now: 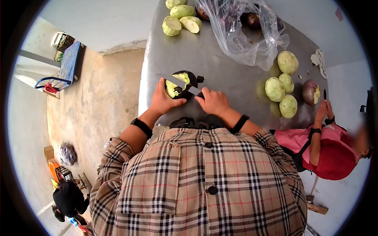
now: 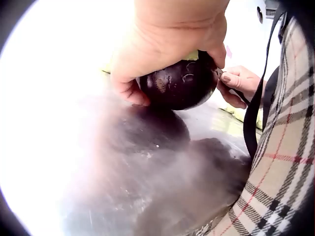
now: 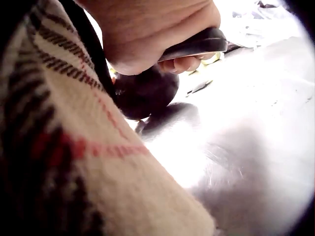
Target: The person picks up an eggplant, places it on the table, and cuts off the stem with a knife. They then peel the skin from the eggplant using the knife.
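Note:
A dark purple eggplant (image 1: 191,80), partly peeled to pale green flesh on its upper side, rests on the metal table near the front edge. The left hand (image 1: 163,98) grips it from the left, thumb and fingers around it; in the left wrist view the left hand (image 2: 170,42) curls over the eggplant (image 2: 179,86). The right hand (image 1: 214,101) holds a knife (image 1: 195,91) by its dark handle at the eggplant's right side. From the right wrist view, the right hand (image 3: 157,34) wraps the dark handle (image 3: 197,44), with the eggplant (image 3: 147,92) beyond.
Peeled eggplants (image 1: 172,25) lie at the back left, others (image 1: 275,89) at the right. A clear plastic bag (image 1: 252,47) with dark eggplants stands at the back. An unpeeled-sided eggplant (image 1: 310,93) and another person's hands (image 1: 323,110) are at the right edge.

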A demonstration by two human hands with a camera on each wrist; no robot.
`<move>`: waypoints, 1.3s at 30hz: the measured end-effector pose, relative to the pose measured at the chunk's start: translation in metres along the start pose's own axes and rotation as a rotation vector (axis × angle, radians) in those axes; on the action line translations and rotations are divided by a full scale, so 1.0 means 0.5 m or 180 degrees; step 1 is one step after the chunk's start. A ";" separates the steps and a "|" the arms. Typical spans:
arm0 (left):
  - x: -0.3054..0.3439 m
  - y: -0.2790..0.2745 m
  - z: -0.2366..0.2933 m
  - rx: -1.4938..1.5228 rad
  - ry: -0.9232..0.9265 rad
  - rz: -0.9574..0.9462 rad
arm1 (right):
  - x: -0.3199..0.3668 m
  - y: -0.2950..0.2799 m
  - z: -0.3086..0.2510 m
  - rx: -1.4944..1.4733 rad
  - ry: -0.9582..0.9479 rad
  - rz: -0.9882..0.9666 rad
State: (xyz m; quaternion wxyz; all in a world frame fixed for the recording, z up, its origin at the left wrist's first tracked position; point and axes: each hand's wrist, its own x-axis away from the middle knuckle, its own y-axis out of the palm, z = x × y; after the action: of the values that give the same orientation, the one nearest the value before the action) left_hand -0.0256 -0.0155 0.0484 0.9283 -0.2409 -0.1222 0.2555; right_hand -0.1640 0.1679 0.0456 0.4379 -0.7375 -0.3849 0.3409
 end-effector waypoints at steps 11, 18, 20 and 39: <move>-0.018 -0.013 -0.035 0.0243 0.0020 -0.0255 | 0.024 -0.006 0.035 -0.0124 0.0147 -0.0007; -0.037 -0.062 -0.022 0.0435 0.0462 -0.0986 | 0.055 -0.024 0.024 -0.0122 0.0182 -0.0410; -0.042 -0.068 -0.019 0.0203 0.0501 -0.1068 | 0.061 -0.024 0.018 -0.0166 0.0230 -0.0408; 0.020 0.028 0.006 -0.0218 -0.0177 0.0294 | 0.035 -0.014 -0.011 -0.0321 0.0351 -0.0375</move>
State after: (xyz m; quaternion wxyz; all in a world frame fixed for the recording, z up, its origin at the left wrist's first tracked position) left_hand -0.0241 0.0014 0.0449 0.9030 -0.2708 -0.1453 0.3003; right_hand -0.1529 0.1829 0.0510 0.4400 -0.7523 -0.4196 0.2537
